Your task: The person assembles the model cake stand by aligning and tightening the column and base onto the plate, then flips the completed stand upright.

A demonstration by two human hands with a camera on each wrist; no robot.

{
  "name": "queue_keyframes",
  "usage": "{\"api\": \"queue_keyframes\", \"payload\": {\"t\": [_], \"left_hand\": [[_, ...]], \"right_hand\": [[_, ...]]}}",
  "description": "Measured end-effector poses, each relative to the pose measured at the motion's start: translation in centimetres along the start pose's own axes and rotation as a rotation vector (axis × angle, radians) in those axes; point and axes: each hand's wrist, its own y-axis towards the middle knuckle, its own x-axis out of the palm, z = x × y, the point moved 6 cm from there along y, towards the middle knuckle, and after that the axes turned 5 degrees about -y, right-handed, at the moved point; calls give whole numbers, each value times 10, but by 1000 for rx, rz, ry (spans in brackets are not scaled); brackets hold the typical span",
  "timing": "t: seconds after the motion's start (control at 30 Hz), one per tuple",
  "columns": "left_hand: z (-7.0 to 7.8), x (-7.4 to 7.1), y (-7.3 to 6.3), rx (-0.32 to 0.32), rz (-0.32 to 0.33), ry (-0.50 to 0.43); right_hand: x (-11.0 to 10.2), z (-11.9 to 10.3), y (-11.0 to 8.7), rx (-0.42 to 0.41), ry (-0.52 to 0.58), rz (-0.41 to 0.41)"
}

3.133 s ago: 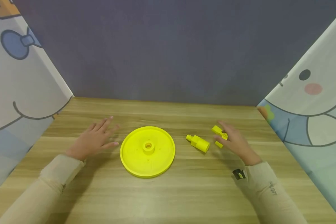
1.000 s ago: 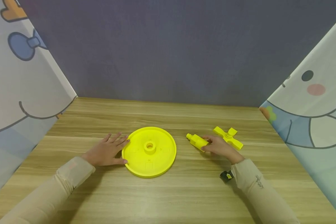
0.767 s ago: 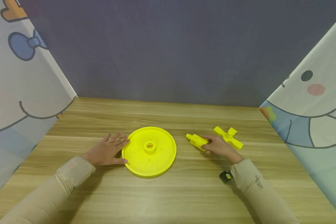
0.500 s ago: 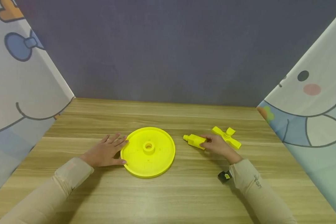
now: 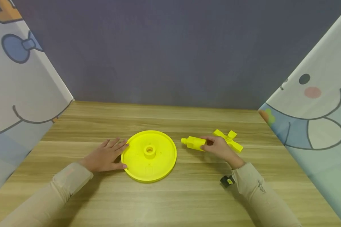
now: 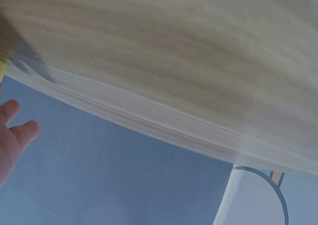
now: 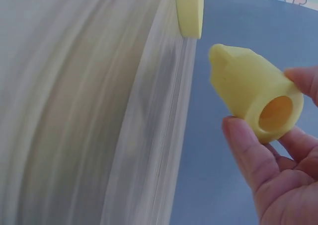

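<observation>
My right hand (image 5: 220,148) pinches a yellow stepped cylinder (image 5: 194,143) by its wide end, the narrow knobbed tip pointing left. In the right wrist view the cylinder (image 7: 248,88) shows a round hole in its wide end, with thumb and fingertips around the rim. A round yellow disc (image 5: 149,171) with a raised rim and a hollow hub at its centre lies flat on the table. At the disc's left edge, my left hand (image 5: 105,156) rests with spread fingers, fingertips at the rim. Only a few of its fingers (image 6: 22,133) show in the left wrist view.
A yellow cross-shaped piece (image 5: 229,140) with a central knob lies behind the right hand. The wooden table (image 5: 159,205) meets a dark grey panel (image 5: 164,56) at the back. Cartoon-printed panels stand at both sides. A black band (image 5: 225,181) hangs at the right cuff.
My right hand went from the cross piece to the cylinder, gripped it, and has shifted it left towards the disc. My left hand came right to the disc's edge and stays there.
</observation>
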Motion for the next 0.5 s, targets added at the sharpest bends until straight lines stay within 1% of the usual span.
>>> {"api": "queue_keyframes", "payload": {"t": [0.1,0.23,0.33,0.5], "left_hand": [[0,1,0,5,6,0],[0,0,0,1,0,-6],[1,0,-1,-6,-8,-8],[2,-2,0,-5,-8,4]], "right_hand": [[1,-5,0,-24,25,31],[3,-11,0,-33,38,63],[5,-18,2,-64,31,66],[12,-29,6,-125,64,69]]}}
